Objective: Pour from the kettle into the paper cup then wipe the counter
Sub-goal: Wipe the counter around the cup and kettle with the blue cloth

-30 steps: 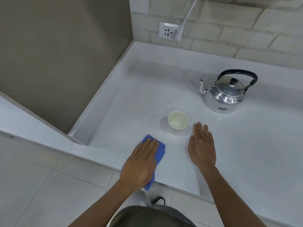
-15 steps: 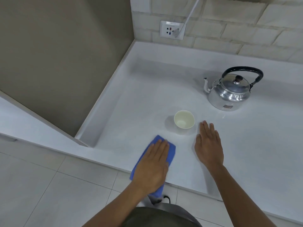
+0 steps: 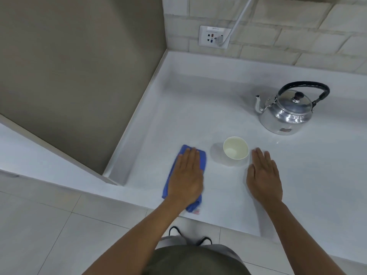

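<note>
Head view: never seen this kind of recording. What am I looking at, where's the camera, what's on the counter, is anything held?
There is no robot here. A person wears a wide-angle camera on the head, looking forward and down, so the two arms entering from the bottom are their own. The left hand presses flat on a blue cloth lying on the white counter. The right hand rests flat on the counter beside a paper cup and grips nothing. A metal kettle stands farther back on the right. A wall socket with a cable plugged in sits behind.
</note>
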Available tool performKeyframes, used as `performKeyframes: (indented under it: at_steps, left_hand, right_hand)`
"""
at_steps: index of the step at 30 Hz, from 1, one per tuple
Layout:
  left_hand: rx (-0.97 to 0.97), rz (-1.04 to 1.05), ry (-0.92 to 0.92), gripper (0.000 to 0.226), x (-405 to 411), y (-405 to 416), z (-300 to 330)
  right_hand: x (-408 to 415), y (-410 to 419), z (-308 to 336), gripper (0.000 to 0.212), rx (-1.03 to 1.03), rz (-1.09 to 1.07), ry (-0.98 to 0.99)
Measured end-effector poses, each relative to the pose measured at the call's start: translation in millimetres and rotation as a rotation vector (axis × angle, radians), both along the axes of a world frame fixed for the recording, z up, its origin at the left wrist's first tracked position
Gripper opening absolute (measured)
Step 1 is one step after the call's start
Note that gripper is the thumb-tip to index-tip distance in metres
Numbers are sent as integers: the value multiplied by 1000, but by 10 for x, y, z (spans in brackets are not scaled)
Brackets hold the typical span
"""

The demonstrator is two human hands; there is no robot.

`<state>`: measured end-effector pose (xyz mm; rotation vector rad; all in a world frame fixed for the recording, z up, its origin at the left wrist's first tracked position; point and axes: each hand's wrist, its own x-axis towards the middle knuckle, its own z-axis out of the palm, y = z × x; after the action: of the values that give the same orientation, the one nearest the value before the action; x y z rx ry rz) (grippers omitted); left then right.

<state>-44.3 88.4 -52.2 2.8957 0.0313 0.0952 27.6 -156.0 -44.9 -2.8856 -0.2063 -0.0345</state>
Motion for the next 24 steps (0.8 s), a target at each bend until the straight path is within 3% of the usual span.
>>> performKeyframes:
  at_steps: [4, 9, 14, 21, 24]
  left_hand:
    - [26, -229, 2, 60, -465, 30, 30]
    - [66, 5, 37, 61, -343, 590, 10]
    - [26, 45, 43, 63, 407, 392, 16]
    - [55, -290, -8, 62, -58, 226, 47]
    - [78, -298, -24, 58, -301, 470, 58]
  right_hand:
    - [4, 10, 2, 64, -1, 1, 2]
    - [-8, 24, 5, 61, 8, -9, 6]
    - [28, -6, 23, 57, 62, -18, -24]
    - [86, -27, 67, 51, 137, 10, -70]
    - [98, -48, 34, 51, 139, 7, -61]
